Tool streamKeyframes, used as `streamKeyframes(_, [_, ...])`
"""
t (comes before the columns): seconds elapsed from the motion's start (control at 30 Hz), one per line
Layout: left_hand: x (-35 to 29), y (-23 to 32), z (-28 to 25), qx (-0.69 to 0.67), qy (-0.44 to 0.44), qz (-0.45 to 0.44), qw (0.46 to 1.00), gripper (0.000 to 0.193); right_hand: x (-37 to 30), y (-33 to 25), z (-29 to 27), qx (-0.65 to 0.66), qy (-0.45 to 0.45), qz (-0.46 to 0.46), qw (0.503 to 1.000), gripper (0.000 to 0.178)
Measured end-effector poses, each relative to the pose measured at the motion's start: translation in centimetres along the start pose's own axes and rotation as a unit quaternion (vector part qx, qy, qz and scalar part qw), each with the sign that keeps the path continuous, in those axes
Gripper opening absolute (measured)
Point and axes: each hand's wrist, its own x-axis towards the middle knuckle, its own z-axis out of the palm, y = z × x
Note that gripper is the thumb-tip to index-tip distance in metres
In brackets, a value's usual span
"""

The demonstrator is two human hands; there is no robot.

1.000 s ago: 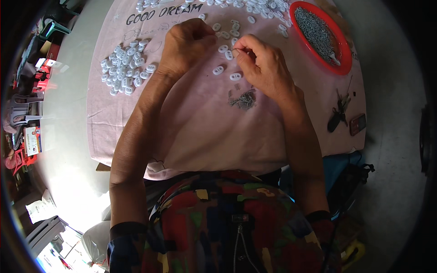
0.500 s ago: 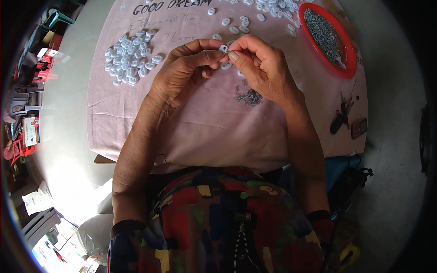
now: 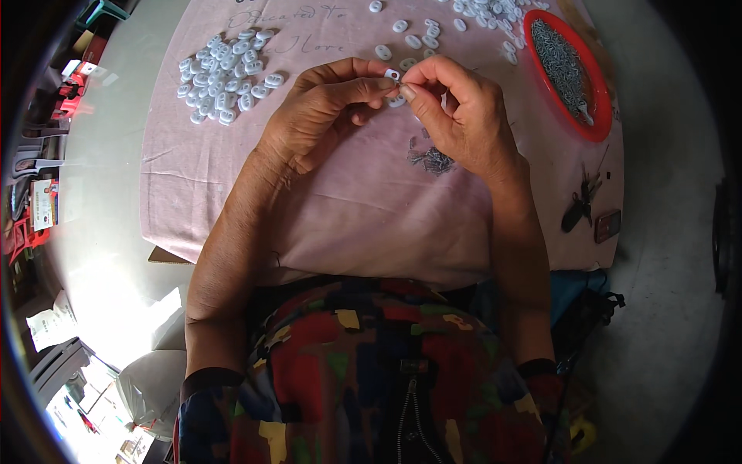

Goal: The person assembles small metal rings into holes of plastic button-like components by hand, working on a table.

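1. Pinching a small white piece (image 3: 392,73) near the top centre of the frame, the left hand (image 3: 321,104) has its thumb and forefinger closed on it.
2. The white piece lies right at those fingertips, sticking out past them toward the right; the thumb hides part of its lower left side.
3. The right hand (image 3: 464,108) meets it from the right of the frame, thumb and forefinger brought together at the tips, close against the piece's lower right edge. Whatever sits between these tips is too small to make out.
4. A dark hole in the piece's exposed end shows to the camera. What shows of the piece seems to slant from upper left to lower right, but with so much covered, its long axis cannot be told for sure.
5. Both hands are above a pink cloth (image 3: 340,216). Just below the fingertips, a pile of grey metal bits (image 3: 434,160) lies near the centre of the frame.
6. A heap of white pieces (image 3: 224,73) lies at upper left, well apart from the left hand; loose pieces (image 3: 413,41) are scattered above the hands.
7. A red tray (image 3: 601,127) at upper right holds many small metal parts (image 3: 558,66).
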Motion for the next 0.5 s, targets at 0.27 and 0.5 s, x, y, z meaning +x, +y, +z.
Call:
streamKeyframes(0.27, [-0.14,-0.12,0.17,-0.005,0.013,0.009,1.000,0.024,0.00,-0.06,0.07,-0.020,0.009,-0.012,1.000,0.007])
streamKeyframes(0.5, [-0.13,-0.16,0.16,0.014,0.022,0.021,0.999,0.020,0.00,0.03,0.18,-0.025,0.011,-0.007,1.000,0.007])
